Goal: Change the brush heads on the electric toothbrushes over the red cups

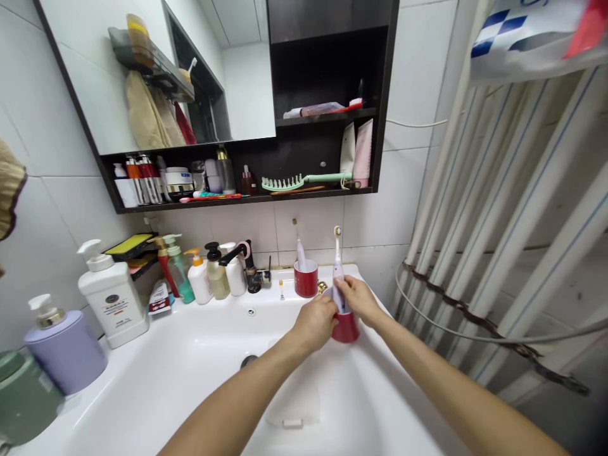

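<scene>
My left hand (316, 320) is wrapped round a red cup (346, 329) held over the right side of the white sink (199, 354). Pinched in my right hand (358, 297) is the handle of an electric toothbrush (337, 263), which stands upright in that cup with its brush head up. A second red cup (306, 278) with another toothbrush (300, 250) in it stands on the sink's back ledge, just behind my hands.
A black tap (242, 256) and several pump bottles (199, 275) line the back ledge. A large white bottle (111, 294), a lilac dispenser (64, 345) and a green container (23, 396) stand at the left. A dark shelf (247, 183) holds toiletries and a green comb (304, 182). Radiator pipes (498, 221) are at the right.
</scene>
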The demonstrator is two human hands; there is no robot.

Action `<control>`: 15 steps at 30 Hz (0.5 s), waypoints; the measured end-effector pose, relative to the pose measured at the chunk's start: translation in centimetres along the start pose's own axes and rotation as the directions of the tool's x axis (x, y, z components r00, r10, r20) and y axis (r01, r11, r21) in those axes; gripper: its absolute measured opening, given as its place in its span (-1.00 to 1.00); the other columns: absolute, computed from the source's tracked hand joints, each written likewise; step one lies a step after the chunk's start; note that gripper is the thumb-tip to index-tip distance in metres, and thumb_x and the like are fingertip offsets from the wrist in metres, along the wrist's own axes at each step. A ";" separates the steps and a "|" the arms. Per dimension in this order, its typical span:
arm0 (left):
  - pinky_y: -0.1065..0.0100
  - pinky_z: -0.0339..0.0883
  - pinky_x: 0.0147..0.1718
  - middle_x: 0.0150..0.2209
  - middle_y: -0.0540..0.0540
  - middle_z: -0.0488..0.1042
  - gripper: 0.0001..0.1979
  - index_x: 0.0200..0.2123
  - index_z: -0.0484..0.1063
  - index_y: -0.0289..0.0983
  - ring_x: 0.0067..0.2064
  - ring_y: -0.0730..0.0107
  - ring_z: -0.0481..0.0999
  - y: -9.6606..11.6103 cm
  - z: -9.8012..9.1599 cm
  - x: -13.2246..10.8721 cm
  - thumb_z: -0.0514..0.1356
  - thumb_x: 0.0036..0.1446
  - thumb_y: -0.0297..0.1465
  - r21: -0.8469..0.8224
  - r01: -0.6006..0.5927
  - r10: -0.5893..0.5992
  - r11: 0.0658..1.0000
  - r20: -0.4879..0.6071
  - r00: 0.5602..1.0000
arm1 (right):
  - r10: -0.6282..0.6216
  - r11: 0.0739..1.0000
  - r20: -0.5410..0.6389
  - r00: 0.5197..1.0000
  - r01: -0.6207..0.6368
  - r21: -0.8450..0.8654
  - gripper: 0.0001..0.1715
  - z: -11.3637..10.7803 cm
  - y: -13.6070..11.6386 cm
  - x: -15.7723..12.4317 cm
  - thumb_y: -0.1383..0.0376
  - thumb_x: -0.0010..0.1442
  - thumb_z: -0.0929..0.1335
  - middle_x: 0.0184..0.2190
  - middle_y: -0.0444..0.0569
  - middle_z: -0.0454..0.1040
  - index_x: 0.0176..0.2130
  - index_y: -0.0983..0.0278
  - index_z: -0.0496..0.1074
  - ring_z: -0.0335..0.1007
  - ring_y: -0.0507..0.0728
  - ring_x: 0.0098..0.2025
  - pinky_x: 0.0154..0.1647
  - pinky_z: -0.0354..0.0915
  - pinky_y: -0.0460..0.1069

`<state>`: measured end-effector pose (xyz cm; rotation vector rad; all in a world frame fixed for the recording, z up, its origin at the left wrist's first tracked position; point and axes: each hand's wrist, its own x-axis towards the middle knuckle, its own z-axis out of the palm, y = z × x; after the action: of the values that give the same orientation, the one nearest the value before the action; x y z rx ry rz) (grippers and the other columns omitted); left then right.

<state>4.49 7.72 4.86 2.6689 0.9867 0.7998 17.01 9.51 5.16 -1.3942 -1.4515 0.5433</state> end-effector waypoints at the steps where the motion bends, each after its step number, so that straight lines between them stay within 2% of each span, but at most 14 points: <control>1: 0.40 0.10 -0.40 -0.46 -0.08 0.31 -0.88 -0.56 0.30 -0.27 -0.36 0.36 0.23 -0.1 0.4 1.3 0.00 -0.22 -0.54 -0.011 -0.011 0.011 1.000 -0.018 1.000 | 0.003 1.000 -0.023 1.000 -0.004 -0.030 -0.70 -0.7 0.3 1.0 0.15 -0.06 0.13 -0.72 -0.18 0.18 -0.57 0.32 0.23 0.07 -0.04 -0.65 -0.66 0.01 -0.14; 4: 0.38 0.10 -0.41 -0.47 -0.09 0.30 -0.87 -0.60 0.29 -0.28 -0.35 0.33 0.23 -0.9 1.7 4.7 -0.01 -0.23 -0.56 -0.028 -0.005 0.004 1.000 -0.044 0.999 | 0.018 0.993 -0.065 0.998 -0.026 -0.117 -0.70 -1.8 1.3 3.8 0.19 -0.03 0.13 -0.72 -0.18 0.17 -0.58 0.34 0.24 0.08 -0.05 -0.64 -0.65 0.03 -0.14; 7: 0.38 0.10 -0.41 -0.48 -0.08 0.30 -0.87 -0.62 0.28 -0.28 -0.34 0.33 0.23 -2.2 2.6 7.0 -0.01 -0.25 -0.58 -0.039 0.009 -0.011 0.999 -0.060 0.998 | 0.041 0.980 -0.068 0.997 -0.054 -0.191 -0.70 -1.7 2.4 6.1 0.21 0.02 0.14 -0.65 -0.18 0.23 -0.52 0.37 0.26 0.14 -0.07 -0.61 -0.60 0.10 -0.13; 11: 0.39 0.10 -0.40 -0.49 -0.07 0.30 -0.87 -0.64 0.28 -0.27 -0.34 0.34 0.24 -3.8 3.2 8.9 0.01 -0.25 -0.59 -0.049 0.021 -0.024 0.999 -0.071 0.997 | 0.067 0.965 -0.033 0.997 -0.073 -0.253 -0.73 -1.1 3.5 8.4 0.23 0.04 0.14 -0.42 -0.11 0.31 -0.34 0.38 0.25 0.24 -0.04 -0.45 -0.45 0.21 -0.06; 15: 0.38 0.10 -0.34 -0.46 -0.09 0.32 -0.85 -0.61 0.31 -0.27 -0.31 0.34 0.24 -4.6 3.5 9.7 0.00 -0.23 -0.59 -0.045 0.030 -0.033 0.999 -0.071 0.997 | 0.083 0.953 0.006 0.997 -0.078 -0.293 -0.72 -0.6 4.3 10.2 0.25 0.04 0.15 -0.32 -0.07 0.29 -0.27 0.36 0.23 0.25 0.01 -0.34 -0.36 0.21 -0.01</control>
<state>10.01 17.56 4.44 2.5975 1.0133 0.9050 21.35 19.70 5.23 -1.6906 -1.5402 0.4030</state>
